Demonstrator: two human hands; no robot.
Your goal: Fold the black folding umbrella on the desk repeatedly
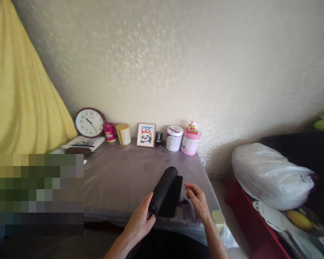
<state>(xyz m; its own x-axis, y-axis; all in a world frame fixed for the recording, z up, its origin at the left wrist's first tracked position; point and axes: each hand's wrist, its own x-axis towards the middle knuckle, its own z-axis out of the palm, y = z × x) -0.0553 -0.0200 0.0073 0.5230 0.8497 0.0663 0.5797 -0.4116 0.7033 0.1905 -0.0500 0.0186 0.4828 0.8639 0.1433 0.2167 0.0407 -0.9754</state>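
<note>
My left hand (142, 217) is wrapped round the lower end of a black folded umbrella (164, 189), which is tilted with its rounded end pointing away and to the right. A small shiny ring shows near my thumb at the gripped end. Just right of the umbrella is a flat black piece (173, 201), perhaps fabric; whether it is joined to the umbrella I cannot tell. To the right of that, my right hand (197, 199) hovers over the table with its fingers loosely bent and slightly apart, nothing visible in them. A small dark strap-like bit (183, 201) shows below its fingertips.
Along the table's (118, 180) back stand a clock (89, 122), a pink can (109, 132), a yellow-lidded tin (123, 134), a panda picture (146, 135), a small black object (159, 139) and two tubs (174, 138). A white bag (270, 176) lies right; a yellow curtain (24, 82) hangs left.
</note>
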